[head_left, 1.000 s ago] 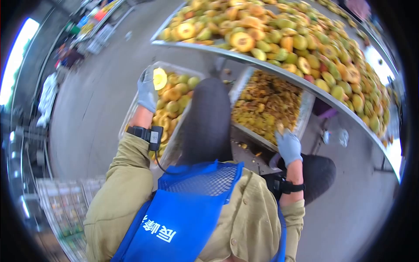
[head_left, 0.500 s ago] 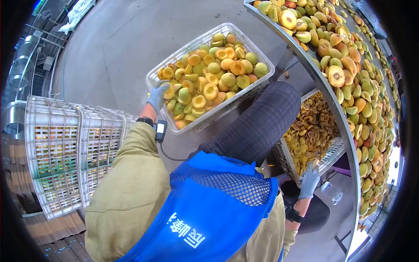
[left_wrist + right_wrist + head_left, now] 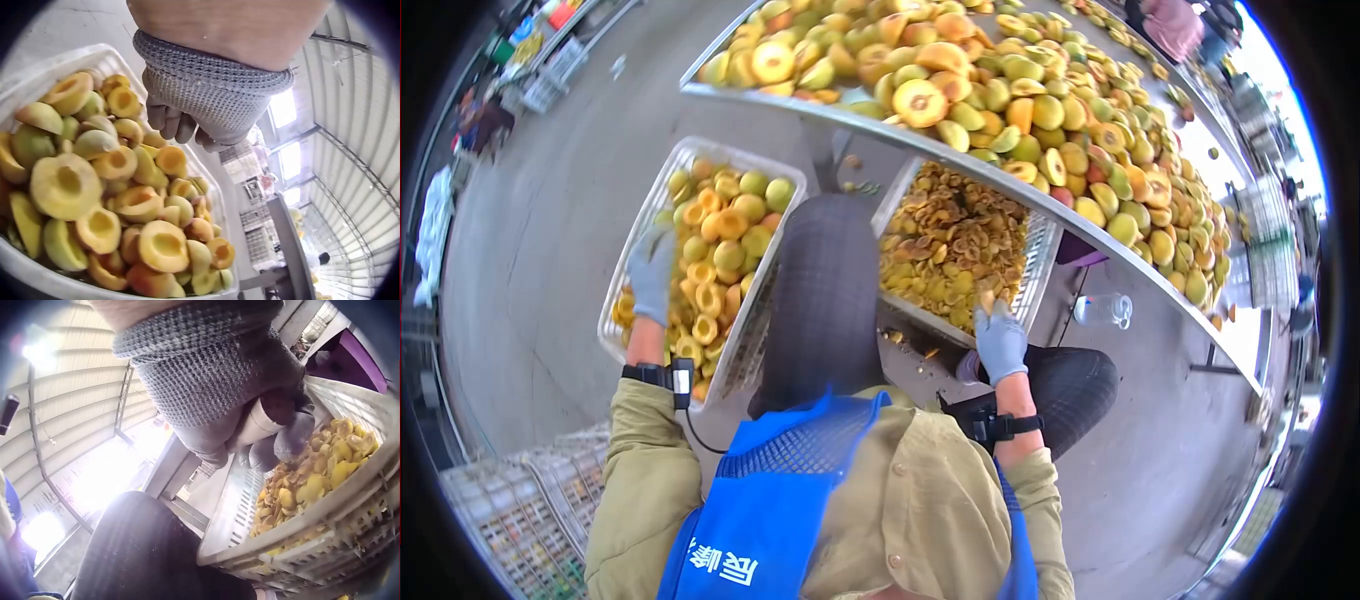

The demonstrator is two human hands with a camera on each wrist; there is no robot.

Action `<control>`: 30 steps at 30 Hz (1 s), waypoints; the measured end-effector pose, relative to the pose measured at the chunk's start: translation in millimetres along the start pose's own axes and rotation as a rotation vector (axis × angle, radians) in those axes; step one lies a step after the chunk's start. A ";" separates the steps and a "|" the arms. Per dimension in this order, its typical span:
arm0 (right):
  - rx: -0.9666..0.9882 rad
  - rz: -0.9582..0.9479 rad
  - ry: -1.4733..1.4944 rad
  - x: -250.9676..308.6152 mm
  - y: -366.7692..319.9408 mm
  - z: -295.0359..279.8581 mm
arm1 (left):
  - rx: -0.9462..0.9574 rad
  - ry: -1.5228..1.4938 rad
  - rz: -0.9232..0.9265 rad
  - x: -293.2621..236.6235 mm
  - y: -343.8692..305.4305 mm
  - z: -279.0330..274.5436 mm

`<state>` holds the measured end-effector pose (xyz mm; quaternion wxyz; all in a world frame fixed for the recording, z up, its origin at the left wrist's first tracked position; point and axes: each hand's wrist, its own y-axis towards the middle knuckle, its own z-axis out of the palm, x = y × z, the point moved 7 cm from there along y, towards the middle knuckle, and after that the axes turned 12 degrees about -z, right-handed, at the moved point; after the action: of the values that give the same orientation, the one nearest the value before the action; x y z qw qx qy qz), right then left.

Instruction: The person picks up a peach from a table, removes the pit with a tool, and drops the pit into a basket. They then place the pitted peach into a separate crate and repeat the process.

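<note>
My gloved left hand (image 3: 652,272) is over the left side of a white crate (image 3: 745,157) full of pitted peach halves (image 3: 725,225). In the left wrist view its fingers (image 3: 170,122) hang loosely curled near the crate's rim, and no fruit shows in them. My gloved right hand (image 3: 1000,342) grips a pale, round-ended cylindrical handle (image 3: 257,427); the hand hides the rest of that tool. It is at the near right corner of a second white crate (image 3: 1043,262), which holds brown and yellow peach scraps (image 3: 960,240).
A metal-edged table (image 3: 980,152) heaped with peach halves (image 3: 1040,105) runs across in front. My knee (image 3: 825,280) stands between the crates. A clear plastic bottle (image 3: 1103,310) lies on the floor at right. Mesh-sided crates (image 3: 530,490) stand at lower left.
The head view swung left, then back right. My left hand had a yellow peach half beside it a second ago, then was at the crate's near-left edge. The right hand keeps its grip.
</note>
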<state>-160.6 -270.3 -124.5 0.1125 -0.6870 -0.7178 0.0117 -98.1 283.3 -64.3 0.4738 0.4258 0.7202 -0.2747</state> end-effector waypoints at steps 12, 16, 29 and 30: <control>0.127 -0.035 0.206 -17.8 -15.8 24.0 | 0.355 0.577 0.867 -282.8 -38.8 336.9; -0.014 0.049 0.344 -24.4 -14.0 13.7 | 0.369 1.036 0.895 -284.3 -40.6 394.0; -0.022 -0.026 0.417 5.2 -5.9 0.1 | 0.420 0.663 0.715 -323.0 -50.6 417.0; -0.033 -0.022 0.410 5.7 -4.2 -2.8 | 0.449 0.582 0.734 -323.6 -47.8 429.0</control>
<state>-164.4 -265.3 -120.2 0.2453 -0.6689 -0.6873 -0.1414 113.5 -197.0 60.3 0.2159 0.8002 0.5488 -0.1087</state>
